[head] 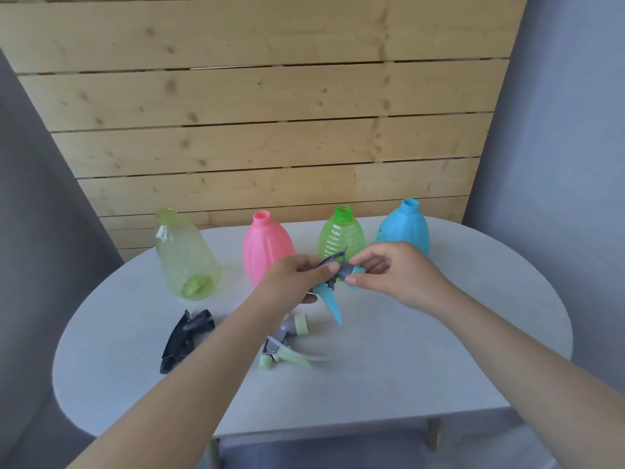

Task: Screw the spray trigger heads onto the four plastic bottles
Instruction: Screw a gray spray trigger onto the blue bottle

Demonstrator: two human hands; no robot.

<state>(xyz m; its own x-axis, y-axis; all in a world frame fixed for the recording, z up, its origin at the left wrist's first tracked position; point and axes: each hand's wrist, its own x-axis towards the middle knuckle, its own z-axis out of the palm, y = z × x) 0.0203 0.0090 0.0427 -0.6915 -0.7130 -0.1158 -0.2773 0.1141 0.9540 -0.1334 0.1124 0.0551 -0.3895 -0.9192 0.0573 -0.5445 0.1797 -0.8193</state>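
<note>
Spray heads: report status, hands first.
Both hands, left and right, grip blue trigger head above table. Four bottles uncapped; blue bottle far right. Black head and green head lying loose. Nothing blocking.

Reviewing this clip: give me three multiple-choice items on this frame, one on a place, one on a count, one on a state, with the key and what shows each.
1. Where does the black trigger head lie?
A. On the table, in front of the pale yellow-green bottle
B. Inside the pink bottle
C. On the blue bottle's neck

2. How many bottles stand on the table?
A. Two
B. Three
C. Four

3. What state is the blue-and-grey trigger head in?
A. Screwed on
B. Held by both hands
C. Lying loose

Key: 1 A, it lies flat there. 2 C, yellow-green, pink, green, blue. 3 B, left hand and right hand hold it.
</note>
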